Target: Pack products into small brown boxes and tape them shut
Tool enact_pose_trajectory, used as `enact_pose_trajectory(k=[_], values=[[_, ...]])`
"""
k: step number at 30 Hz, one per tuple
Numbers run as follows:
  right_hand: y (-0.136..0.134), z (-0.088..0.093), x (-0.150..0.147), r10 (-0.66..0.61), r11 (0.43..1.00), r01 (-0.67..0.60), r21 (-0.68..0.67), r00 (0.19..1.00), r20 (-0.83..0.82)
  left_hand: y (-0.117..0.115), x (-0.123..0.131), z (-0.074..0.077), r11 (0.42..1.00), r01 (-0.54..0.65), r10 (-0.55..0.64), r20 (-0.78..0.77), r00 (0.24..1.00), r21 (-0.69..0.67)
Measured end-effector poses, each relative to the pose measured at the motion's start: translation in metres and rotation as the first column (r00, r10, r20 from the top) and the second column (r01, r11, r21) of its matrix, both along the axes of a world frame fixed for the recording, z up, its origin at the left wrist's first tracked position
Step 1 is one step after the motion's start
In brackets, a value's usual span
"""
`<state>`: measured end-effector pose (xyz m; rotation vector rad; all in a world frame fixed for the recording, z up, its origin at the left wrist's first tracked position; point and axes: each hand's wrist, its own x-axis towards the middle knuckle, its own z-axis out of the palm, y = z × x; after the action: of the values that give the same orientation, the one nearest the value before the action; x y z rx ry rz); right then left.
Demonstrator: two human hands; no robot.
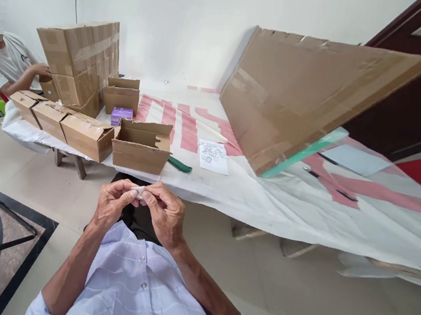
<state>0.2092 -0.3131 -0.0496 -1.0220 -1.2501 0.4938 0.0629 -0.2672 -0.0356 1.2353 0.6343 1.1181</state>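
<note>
My left hand [112,202] and my right hand [163,210] meet in front of my chest, just below the table's near edge. Both pinch a small pale item [139,191] between thumbs and fingertips; I cannot make out what it is. Right above my hands an open cardboard box [141,147] stands on the cloth-covered table [252,193], its flaps up. A green-handled tool [179,164] lies beside that box, with a printed paper sheet [213,156] further right.
Closed cartons [86,135] line the table's left end, below a taped stack of boxes [80,60]. A purple pack [121,115] sits behind them. A big flattened cardboard sheet [310,93] leans on the right. Another person [3,63] is at the far left.
</note>
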Motion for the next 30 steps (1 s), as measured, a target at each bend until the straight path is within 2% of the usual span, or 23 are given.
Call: enact_pose_trajectory(k=[2, 4, 9, 12, 15, 18, 20, 25, 27, 29, 30], values=[[0.0, 0.0, 0.001, 0.052, 0.998, -0.055, -0.036, 0.996, -0.076, 0.0, 0.0, -0.001, 0.996, 0.069, -0.068, 0.023, 0.997, -0.051], [0.001, -0.002, 0.003, 0.105, 0.99, -0.117, -0.074, 0.983, -0.147, 0.001, -0.002, -0.003, 0.992, 0.091, -0.09, 0.012, 0.996, -0.091], [0.007, -0.01, 0.008, 0.212, 0.936, -0.272, -0.222, 0.942, -0.26, 0.007, -0.01, -0.001, 0.999, 0.046, -0.051, -0.215, 0.975, -0.028], [0.012, -0.016, 0.008, 0.175, 0.915, -0.294, -0.278, 0.907, -0.382, 0.012, -0.011, -0.004, 0.999, 0.035, -0.022, -0.294, 0.956, 0.038], [0.016, -0.02, 0.009, 0.086, 0.932, -0.231, -0.279, 0.889, -0.449, 0.018, -0.007, -0.012, 0.995, -0.007, 0.041, -0.328, 0.944, 0.104], [0.017, -0.022, 0.01, 0.124, 0.927, -0.277, -0.252, 0.863, -0.49, 0.022, -0.004, -0.017, 0.989, 0.027, 0.023, -0.337, 0.941, 0.144], [0.018, -0.024, 0.01, 0.177, 0.904, -0.361, -0.231, 0.805, -0.566, 0.023, -0.004, -0.017, 0.983, 0.062, -0.001, -0.337, 0.942, 0.171], [0.026, -0.033, 0.007, 0.28, 0.792, -0.592, -0.149, 0.569, -0.773, 0.022, -0.004, -0.01, 0.966, 0.19, -0.129, -0.314, 0.941, 0.174], [0.029, -0.035, 0.007, 0.299, 0.761, -0.636, -0.13, 0.521, -0.8, 0.022, -0.003, -0.011, 0.969, 0.183, -0.129, -0.291, 0.948, 0.164], [0.028, -0.037, 0.007, 0.282, 0.777, -0.609, -0.159, 0.563, -0.777, 0.021, -0.001, -0.015, 0.977, 0.133, -0.084, -0.274, 0.958, 0.166], [0.025, -0.037, 0.007, 0.253, 0.805, -0.559, -0.2, 0.627, -0.737, 0.019, 0.0, -0.018, 0.979, 0.113, -0.065, -0.269, 0.961, 0.168]])
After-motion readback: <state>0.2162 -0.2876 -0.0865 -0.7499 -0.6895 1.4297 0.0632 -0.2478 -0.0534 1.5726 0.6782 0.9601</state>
